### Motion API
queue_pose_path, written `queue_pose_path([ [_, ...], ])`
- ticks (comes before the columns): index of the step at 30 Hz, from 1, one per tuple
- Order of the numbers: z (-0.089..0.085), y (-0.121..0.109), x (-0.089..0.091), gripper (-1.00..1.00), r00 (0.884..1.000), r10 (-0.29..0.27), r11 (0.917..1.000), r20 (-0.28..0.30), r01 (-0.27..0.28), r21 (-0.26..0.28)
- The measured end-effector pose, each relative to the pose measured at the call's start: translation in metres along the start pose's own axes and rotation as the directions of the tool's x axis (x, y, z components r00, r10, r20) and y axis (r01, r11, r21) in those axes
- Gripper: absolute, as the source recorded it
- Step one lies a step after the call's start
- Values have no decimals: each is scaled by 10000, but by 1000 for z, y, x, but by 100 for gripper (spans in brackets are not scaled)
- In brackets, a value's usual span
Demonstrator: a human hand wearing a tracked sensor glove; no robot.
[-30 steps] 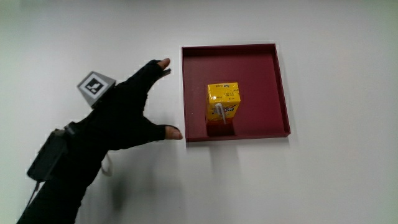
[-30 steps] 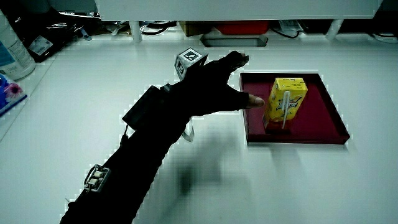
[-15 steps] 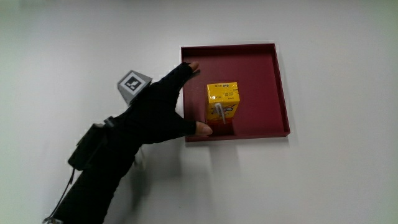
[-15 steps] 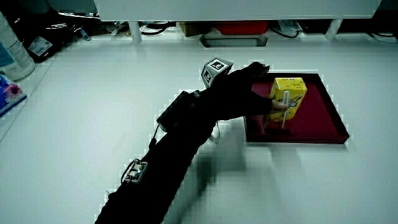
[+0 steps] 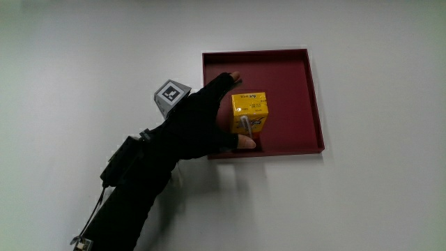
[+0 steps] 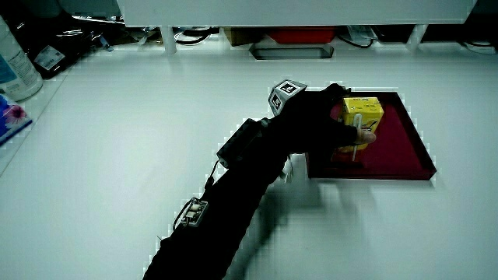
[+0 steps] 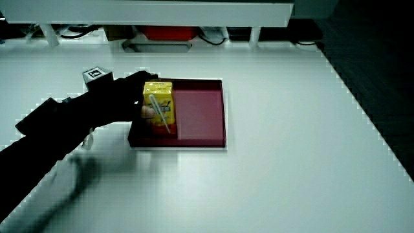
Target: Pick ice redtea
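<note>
The ice red tea is a yellow drink carton (image 5: pixel 252 106) with a straw on its near face. It stands upright in a dark red square tray (image 5: pixel 293 77), close to the tray wall nearest the person. The hand (image 5: pixel 226 111) reaches over the tray's edge and lies against the carton's side. Its thumb (image 5: pixel 245 143) touches the near face while the other fingers stretch along the carton's farther corner, still spread. Both side views show the carton (image 6: pixel 366 111) (image 7: pixel 162 102), the tray (image 6: pixel 401 152) (image 7: pixel 200 110) and the hand (image 6: pixel 323 120) (image 7: pixel 126 97) cupped around the carton.
The white table (image 5: pixel 376 202) surrounds the tray. A low partition with cables and boxes under it (image 6: pixel 292 35) runs along the table's farthest edge. A pale bottle (image 6: pixel 15 62) and a coloured packet (image 6: pixel 9 117) sit at the table's edge in a side view.
The hand has moved from beside the tray over its edge to the carton, and the thumb now rests on the near face. The carton and tray have stayed where they were.
</note>
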Motion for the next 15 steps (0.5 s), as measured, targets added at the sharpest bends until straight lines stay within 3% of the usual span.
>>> queue_pose_path([
  [5, 1, 1, -4, 0, 9998, -90, 9999, -185, 93, 142],
  [9, 0, 0, -5, 0, 9998, -220, 9992, 14, 220, 335],
  [15, 3, -3, -7, 25, 9989, -374, 9950, -282, 399, 917],
])
